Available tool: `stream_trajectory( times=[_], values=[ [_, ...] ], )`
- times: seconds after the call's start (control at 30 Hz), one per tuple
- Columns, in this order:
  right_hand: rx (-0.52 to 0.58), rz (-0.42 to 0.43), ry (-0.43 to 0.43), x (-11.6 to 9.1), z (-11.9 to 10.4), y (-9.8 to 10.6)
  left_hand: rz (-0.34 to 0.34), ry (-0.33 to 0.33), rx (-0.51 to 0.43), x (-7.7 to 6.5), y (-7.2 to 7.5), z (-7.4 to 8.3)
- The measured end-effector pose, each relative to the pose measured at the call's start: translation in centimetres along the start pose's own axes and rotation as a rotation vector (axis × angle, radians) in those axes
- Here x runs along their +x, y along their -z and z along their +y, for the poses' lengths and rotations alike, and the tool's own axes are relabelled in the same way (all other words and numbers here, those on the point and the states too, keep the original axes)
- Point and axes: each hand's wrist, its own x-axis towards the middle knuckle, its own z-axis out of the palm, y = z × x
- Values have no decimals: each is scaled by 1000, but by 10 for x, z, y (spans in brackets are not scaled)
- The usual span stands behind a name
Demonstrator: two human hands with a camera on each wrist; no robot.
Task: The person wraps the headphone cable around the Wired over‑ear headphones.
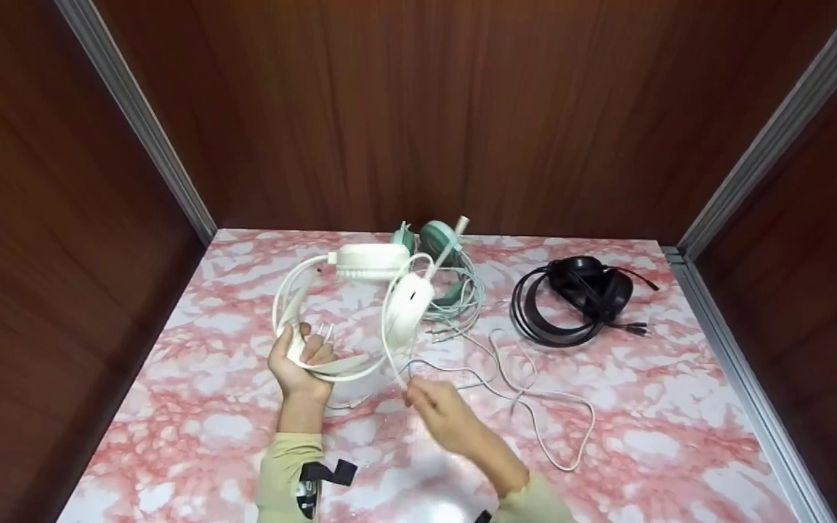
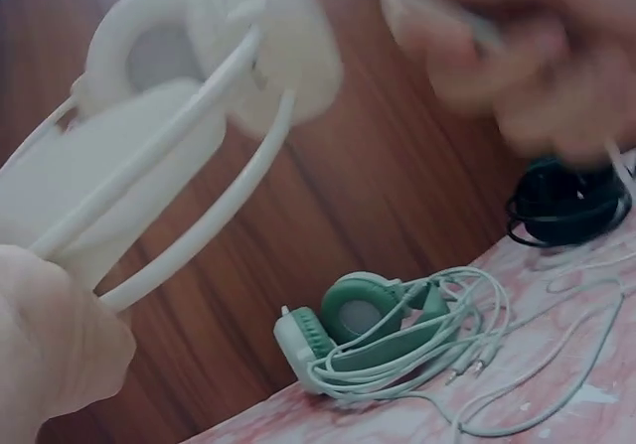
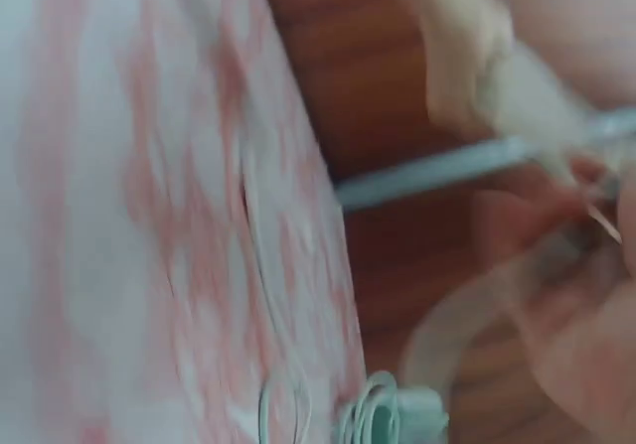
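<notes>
A white headset (image 1: 407,309) with a boom microphone is held up above the table. My left hand (image 1: 304,367) grips its headband, the thumb on one side and fingers on the other. In the left wrist view, the headband bars run from that hand (image 2: 60,340) up to the ear cups. My right hand (image 1: 451,418) pinches the headset's white cable (image 1: 395,367) below the nearer ear cup. The right wrist view is blurred, with my right hand (image 3: 586,335) at its right edge.
Behind the white headset lies a green-and-white headset (image 1: 442,240) with coiled cable. A black headset (image 1: 593,290) with its cable looped lies to the right. Loose white cable (image 1: 571,465) trails over the pink marbled table (image 1: 651,443). Brown wood panels (image 1: 418,116) enclose three sides.
</notes>
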Motion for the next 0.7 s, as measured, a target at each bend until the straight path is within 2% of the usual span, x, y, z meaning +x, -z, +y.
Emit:
stream_trajectory(
  times=[0.03,0.1,0.2,0.27,0.33,0.43,0.47,0.57,0.63,0.7],
  values=[
    [-20,-2,0,-2,-4,-2,13,-25,7,0,-1,-3],
    [-25,-41,-68,-4,-7,-1,25,-45,17,0,-3,-8],
    [62,-138,-275,-6,8,8,9,13,8,0,-5,-10],
    [181,-197,-409,-9,25,18,-29,98,-27,0,-3,-9],
    [312,-268,-497,-14,43,30,-81,206,-67,-1,2,-8],
    [405,-356,-608,-20,62,54,-165,382,-112,-3,9,-7],
    [403,-369,-641,-22,68,64,-205,437,-114,-3,11,-7],
    [409,-338,-725,-25,82,93,-323,575,-115,-4,16,-2],
    [491,-300,-757,-26,92,114,-401,654,-109,-3,18,4],
    [629,-273,-756,-26,100,133,-455,718,-100,-3,19,12]
  ],
)
